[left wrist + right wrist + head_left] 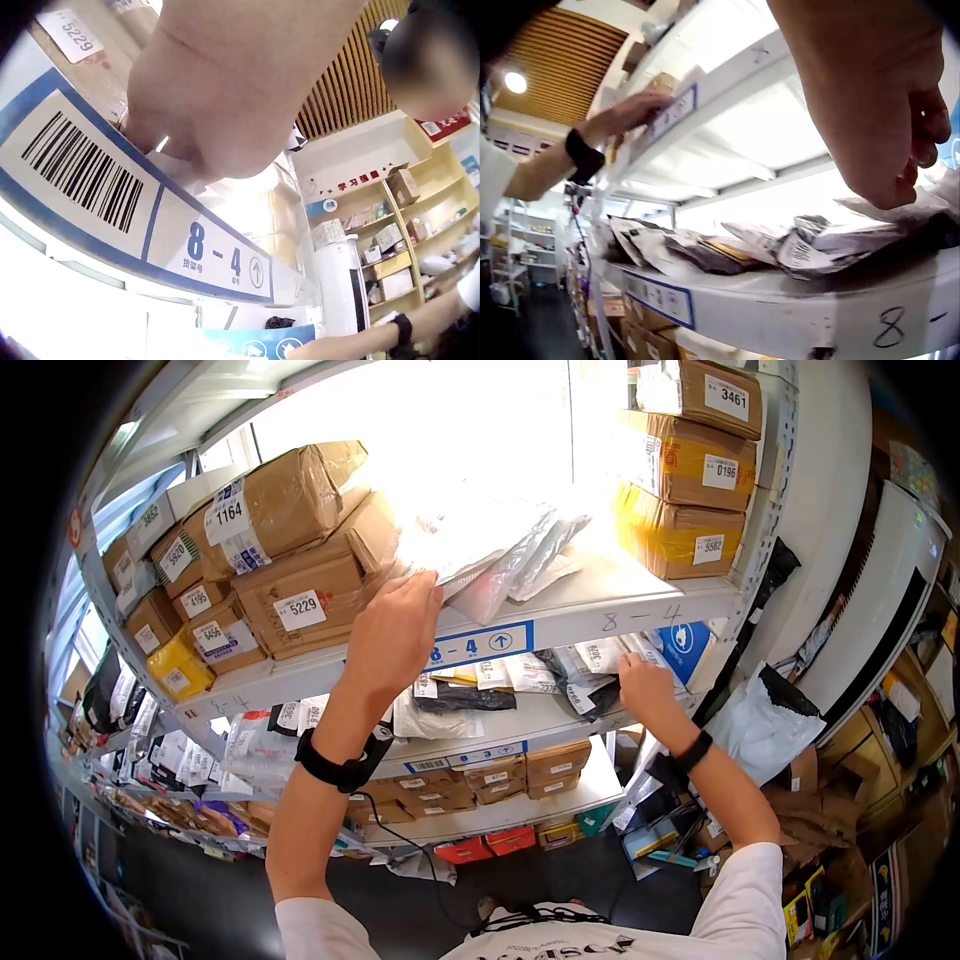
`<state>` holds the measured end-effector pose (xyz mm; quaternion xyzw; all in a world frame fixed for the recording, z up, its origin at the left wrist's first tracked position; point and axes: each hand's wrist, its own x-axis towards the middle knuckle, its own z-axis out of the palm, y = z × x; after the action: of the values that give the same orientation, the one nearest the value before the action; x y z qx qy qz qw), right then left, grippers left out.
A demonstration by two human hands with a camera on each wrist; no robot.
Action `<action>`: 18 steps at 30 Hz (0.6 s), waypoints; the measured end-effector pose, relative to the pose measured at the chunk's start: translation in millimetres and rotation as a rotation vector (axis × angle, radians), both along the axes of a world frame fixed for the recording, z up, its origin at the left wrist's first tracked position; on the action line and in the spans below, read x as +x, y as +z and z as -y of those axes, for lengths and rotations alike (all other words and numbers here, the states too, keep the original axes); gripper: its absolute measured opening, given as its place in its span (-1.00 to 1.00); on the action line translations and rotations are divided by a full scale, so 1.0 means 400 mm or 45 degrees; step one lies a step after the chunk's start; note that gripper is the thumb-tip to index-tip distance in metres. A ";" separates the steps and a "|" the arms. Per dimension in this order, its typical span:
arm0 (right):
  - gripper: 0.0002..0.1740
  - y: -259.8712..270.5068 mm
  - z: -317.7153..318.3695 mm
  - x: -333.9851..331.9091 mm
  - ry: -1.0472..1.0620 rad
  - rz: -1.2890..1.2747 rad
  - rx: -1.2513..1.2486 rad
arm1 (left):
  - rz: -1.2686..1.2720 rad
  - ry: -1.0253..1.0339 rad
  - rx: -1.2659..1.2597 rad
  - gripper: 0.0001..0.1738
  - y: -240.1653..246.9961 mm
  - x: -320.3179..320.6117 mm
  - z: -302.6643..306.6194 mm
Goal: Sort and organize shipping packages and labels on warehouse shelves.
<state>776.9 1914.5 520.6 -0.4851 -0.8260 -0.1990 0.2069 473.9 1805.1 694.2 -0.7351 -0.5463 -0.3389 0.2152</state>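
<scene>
My left hand reaches to the front edge of the upper shelf, its fingers lying against clear and grey plastic mailer bags. Beside it on the left is a cardboard box labelled 5229. Lower down on the right, my right hand is at the shelf below, fingers curled and fingertips right at the edge of a labelled mailer bag. In the right wrist view this hand overlaps a pale bag; I cannot tell whether it pinches it. More flat mailer bags lie along that shelf.
Labelled boxes are stacked at the upper shelf's right end. A blue tag marks its front lip. Smaller boxes fill the shelf beneath. A white bag stands at the right, and a dark cable hangs below my left wrist.
</scene>
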 end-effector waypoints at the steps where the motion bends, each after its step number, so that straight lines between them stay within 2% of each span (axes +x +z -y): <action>1: -0.79 0.020 0.042 -0.010 0.007 0.002 0.001 | 0.002 0.007 0.001 -0.71 -0.001 -0.002 -0.004; 3: -0.69 0.056 0.121 -0.036 0.424 -0.391 -0.205 | -0.035 0.043 0.095 -0.77 -0.010 -0.012 -0.016; 4: -0.69 0.071 0.152 -0.048 0.434 -0.396 -0.204 | -0.042 0.052 0.096 -0.77 -0.018 -0.020 -0.023; 6: -0.66 0.096 0.199 -0.075 0.867 -0.758 -0.804 | -0.113 0.076 0.223 -0.81 -0.034 -0.036 -0.036; 7: -0.66 0.107 0.222 -0.095 0.875 -0.766 -0.807 | -0.123 0.081 0.220 -0.81 -0.037 -0.039 -0.037; 9: -0.61 0.126 0.249 -0.129 1.076 -1.301 -1.353 | -0.104 0.027 0.406 -0.79 -0.038 -0.040 -0.037; 10: -0.48 0.119 0.235 -0.138 1.235 -1.375 -1.577 | -0.112 0.028 0.407 -0.79 -0.034 -0.039 -0.032; 11: -0.48 0.146 0.247 -0.153 1.244 -1.380 -1.569 | -0.129 -0.047 0.543 -0.79 -0.030 -0.036 -0.022; 12: -0.39 0.179 0.270 -0.176 1.339 -1.541 -1.677 | -0.145 -0.124 0.677 -0.79 -0.028 -0.032 -0.009; 13: -0.29 0.200 0.286 -0.200 1.432 -1.703 -1.786 | -0.152 -0.129 0.680 -0.79 -0.031 -0.022 0.012; 14: -0.29 0.203 0.289 -0.216 1.435 -1.706 -1.781 | -0.253 -0.073 0.643 -0.78 -0.043 -0.008 0.044; 15: -0.32 0.204 0.293 -0.229 1.627 -1.693 -1.761 | -0.352 -0.016 0.604 -0.78 -0.064 0.004 0.073; 16: -0.36 0.204 0.299 -0.246 1.818 -1.672 -1.735 | -0.391 -0.137 0.620 -0.77 -0.095 0.013 0.099; 17: -0.33 0.192 0.336 -0.275 1.904 -2.086 -1.589 | -0.428 -0.256 0.634 -0.77 -0.122 0.018 0.122; 18: -0.38 0.197 0.347 -0.276 1.833 -2.206 -1.663 | -0.423 -0.251 0.634 -0.77 -0.137 0.022 0.138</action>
<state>666.3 1775.5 599.2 0.0836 -0.4415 0.7680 0.4563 482.5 1749.9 639.3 -0.7544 -0.3300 -0.3569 0.4411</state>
